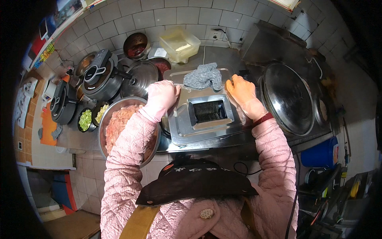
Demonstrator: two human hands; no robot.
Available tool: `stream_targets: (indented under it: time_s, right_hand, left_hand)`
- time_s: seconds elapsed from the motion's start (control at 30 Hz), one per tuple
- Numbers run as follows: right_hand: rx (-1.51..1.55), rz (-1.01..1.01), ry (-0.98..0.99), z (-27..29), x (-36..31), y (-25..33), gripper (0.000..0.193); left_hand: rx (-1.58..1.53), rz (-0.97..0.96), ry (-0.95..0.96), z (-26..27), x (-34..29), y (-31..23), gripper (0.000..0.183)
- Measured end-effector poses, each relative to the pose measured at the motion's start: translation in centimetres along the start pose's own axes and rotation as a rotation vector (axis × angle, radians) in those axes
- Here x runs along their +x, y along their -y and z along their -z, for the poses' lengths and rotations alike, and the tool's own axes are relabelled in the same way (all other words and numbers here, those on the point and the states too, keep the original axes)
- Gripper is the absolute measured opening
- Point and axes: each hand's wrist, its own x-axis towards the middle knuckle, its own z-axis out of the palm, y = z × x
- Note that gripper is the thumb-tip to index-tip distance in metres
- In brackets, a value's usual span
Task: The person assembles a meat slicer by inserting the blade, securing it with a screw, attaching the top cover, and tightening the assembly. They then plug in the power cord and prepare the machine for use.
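Note:
A stainless-steel meat slicer (187,133) stands on the counter in front of me; dark rows of blades (209,110) show in its rectangular opening. My left hand (162,95), in a pale pink glove, is closed round the left side of its housing. In an orange glove, my right hand (242,93) grips the right side, thumb inward; its fingertips are partly hidden. Between the hands, a crumpled grey cloth (202,76) lies on top of the slicer. Beneath my left forearm, a large metal bowl (102,137) holds sliced raw meat (121,121).
At right sits a big wok with a dark lid (288,97). Cookers (99,81), a pot lid (139,79) and small bowls of chopped green vegetable (85,120) crowd the left. A clear plastic tub (180,44) stands at the back wall. A blue bucket (319,153) is low at right.

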Motion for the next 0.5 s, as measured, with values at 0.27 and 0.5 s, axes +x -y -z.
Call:
stream_targets:
  time_s: [0.27,0.5]
  right_hand:
    - [-0.016,0.011,-0.024,-0.62,0.13,-0.43,0.038]
    - [-0.027,0.04,-0.051,-0.79,0.07,-0.6,0.038]
  left_hand:
    - [-0.034,-0.029,-0.002,-0.29,0.01,0.39,0.042]
    - [0.029,-0.151,-0.012,-0.21,-0.03,0.91,0.034]
